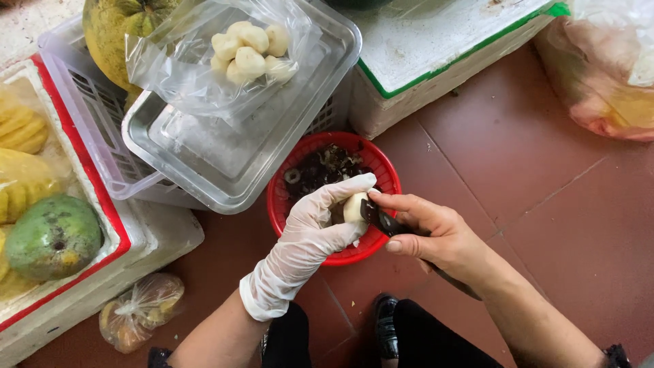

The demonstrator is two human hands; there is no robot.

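— Crowding in from the far left: 2 white foam boxes, the left foam box (146,235) with a red rim holding a green mango (52,236) and yellow fruit slices, the far foam box (436,61) with a green edge. Open red floor tiles (545,197) only to the right.

— Sitting on a clear crate (82,88), a steel tray (225,163), its near corner overhanging the red basket (385,170) of dark peelings. Could tip with 1 upward knock of an elbow.

— Resting on that tray, a plastic bag of peeled white pieces (248,48). Nearer, a small knotted bag (139,310) on the floor, easy to kick.

— Gloved left hand (310,225) clenched around 1 small white fruit (354,206), right over the basket. Bare right hand (436,235) gripping a dark knife (381,219), blade touching the fruit.

— Biggest risk, probably: blade slipping off the wet flesh toward the gloved thumb just beside it. Thin glove, little protection.

— Also a dropped fruit landing among the peelings. Safest room for the knife arm: rightward and near.
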